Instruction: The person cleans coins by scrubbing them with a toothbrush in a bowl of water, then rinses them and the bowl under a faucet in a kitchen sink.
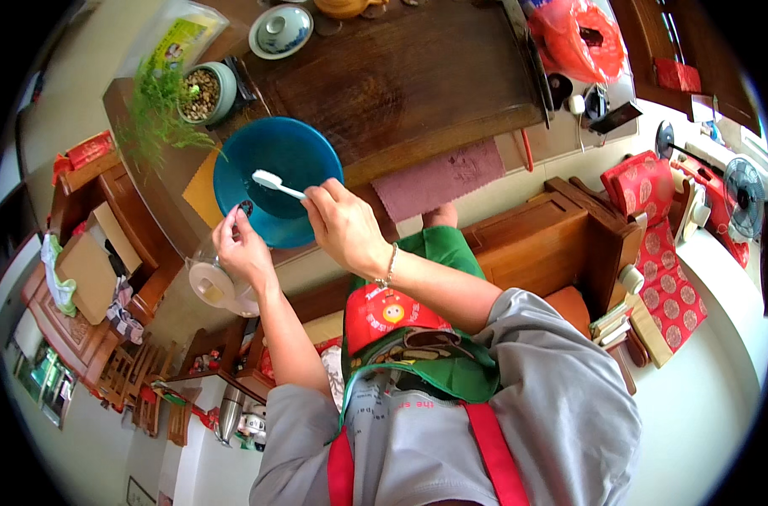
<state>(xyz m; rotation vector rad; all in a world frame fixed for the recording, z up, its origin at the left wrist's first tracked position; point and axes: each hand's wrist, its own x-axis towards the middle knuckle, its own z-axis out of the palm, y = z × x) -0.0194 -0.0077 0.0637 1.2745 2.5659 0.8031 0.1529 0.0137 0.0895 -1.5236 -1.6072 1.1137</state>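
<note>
My right hand grips the handle of a small white brush, its oval head over a blue plastic basin. Between the fingertips of my left hand is a small dark object, too small to identify, at the basin's near left rim. The brush head and the dark object are apart. Inside, the basin's bottom looks darker; I cannot tell how much water it holds. Below my left hand stands a clear jug, partly hidden by the hand and forearm.
A potted fern stands just beyond the basin, beside a dark wooden tea tray. A lidded porcelain bowl sits farther back. A mauve cloth hangs over the near edge. At right lies a red plastic bag.
</note>
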